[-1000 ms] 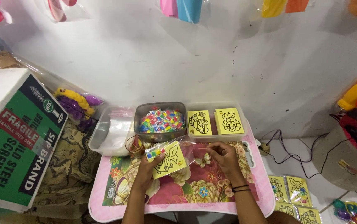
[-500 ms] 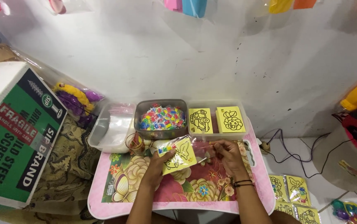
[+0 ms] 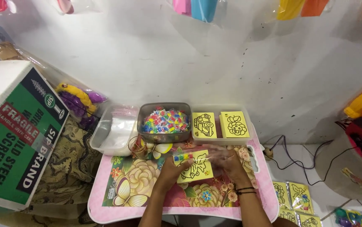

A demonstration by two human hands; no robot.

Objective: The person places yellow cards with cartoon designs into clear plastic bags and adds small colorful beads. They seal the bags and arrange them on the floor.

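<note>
My left hand (image 3: pixel 170 171) holds a yellow card (image 3: pixel 196 171) with a black line drawing, just above the pink flowered table top (image 3: pixel 147 185). A short strip of small coloured pots (image 3: pixel 182 157) lies along the card's upper left edge. My right hand (image 3: pixel 230 163) meets the card's right side and grips a clear plastic bag (image 3: pixel 213 154), which is blurred. I cannot tell whether the card is inside the bag. A dark band circles my right wrist.
Behind the hands stand a grey tub of coloured pieces (image 3: pixel 165 121), a tray with two yellow picture cards (image 3: pixel 220 125) and a clear box of plastic bags (image 3: pixel 112 133). A green and white carton (image 3: pixel 14 134) fills the left. Packed cards (image 3: pixel 294 197) and cables (image 3: pixel 292 157) lie at the right.
My left hand has carried the yellow card from the left toward the middle. My right hand has come in with the clear bag to meet the card's right edge.
</note>
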